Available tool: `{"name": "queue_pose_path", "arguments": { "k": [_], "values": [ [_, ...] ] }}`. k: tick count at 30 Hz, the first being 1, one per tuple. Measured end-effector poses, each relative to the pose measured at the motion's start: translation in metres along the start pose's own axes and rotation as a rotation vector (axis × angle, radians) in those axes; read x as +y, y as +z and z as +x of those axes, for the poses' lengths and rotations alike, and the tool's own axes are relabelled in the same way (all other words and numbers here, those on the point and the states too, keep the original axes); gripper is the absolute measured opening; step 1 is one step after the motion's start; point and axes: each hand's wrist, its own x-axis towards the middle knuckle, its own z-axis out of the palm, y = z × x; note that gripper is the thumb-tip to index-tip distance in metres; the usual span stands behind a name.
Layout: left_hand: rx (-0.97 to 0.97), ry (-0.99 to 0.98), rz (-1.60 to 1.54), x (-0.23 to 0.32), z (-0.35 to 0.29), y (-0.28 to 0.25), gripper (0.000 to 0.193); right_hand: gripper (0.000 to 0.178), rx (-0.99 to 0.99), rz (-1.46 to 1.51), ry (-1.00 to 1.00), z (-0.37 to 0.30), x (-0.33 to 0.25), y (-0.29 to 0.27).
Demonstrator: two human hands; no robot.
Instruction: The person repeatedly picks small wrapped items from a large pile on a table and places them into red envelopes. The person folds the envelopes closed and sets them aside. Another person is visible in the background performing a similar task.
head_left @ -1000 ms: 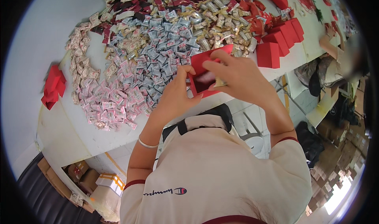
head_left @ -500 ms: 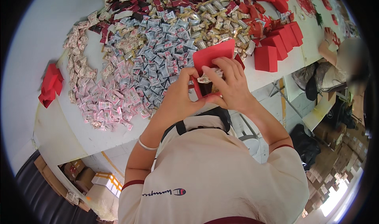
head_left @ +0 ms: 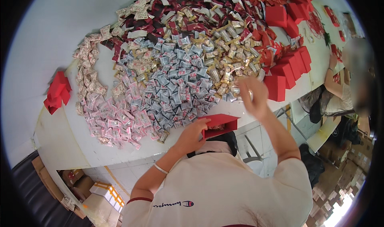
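Observation:
My left hand (head_left: pixel 191 138) grips a red paper gift box (head_left: pixel 230 125) by its left side, near the table's front edge. The box lies tilted with its mouth uncovered, and some wrapped pieces show inside. My right hand (head_left: pixel 255 98) is up over the right end of the candy heap, beside the gold-wrapped candies (head_left: pixel 228 73). Its fingers point down toward them and are smeared by motion, so whether it holds a piece is hidden. Blue-grey wrapped candies (head_left: pixel 172 81) lie just beyond the box, with pink-wrapped ones (head_left: pixel 120 121) to their left.
Dark red packets (head_left: pixel 192 11) and cream patterned packets (head_left: pixel 89 57) make up the heap's far and left parts. Several red boxes (head_left: pixel 276 88) stand at the right; another red box (head_left: pixel 59 92) sits far left. A co-worker's arm (head_left: pixel 334 85) reaches onto the table at right.
My right hand has left the box and moved right to the gold-wrapped candies. My left hand has brought the box lower, toward my body. The view has shifted a little.

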Motion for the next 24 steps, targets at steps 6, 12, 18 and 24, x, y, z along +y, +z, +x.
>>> {"name": "queue_pose_path", "arguments": {
  "k": [6, 12, 18, 24],
  "values": [
    [0.008, -0.266, -0.052, -0.022, -0.018, 0.018, 0.040, 0.035, -0.128, -0.244, -0.125, 0.105, 0.147, 0.108],
    [-0.052, -0.252, 0.031, -0.019, -0.008, 0.008, 0.032, 0.036, -0.582, -0.530, -0.017, 0.166, 0.215, 0.168],
    [-0.071, -0.217, 0.029, -0.030, -0.005, 0.010, 0.021, 0.022, -0.350, 0.080, 0.258, 0.185, 0.224, 0.180],
    [-0.120, -0.279, 0.030, -0.024, 0.006, 0.003, 0.050, 0.025, -0.543, -0.396, 0.281, 0.162, 0.194, 0.209]
  ]
}}
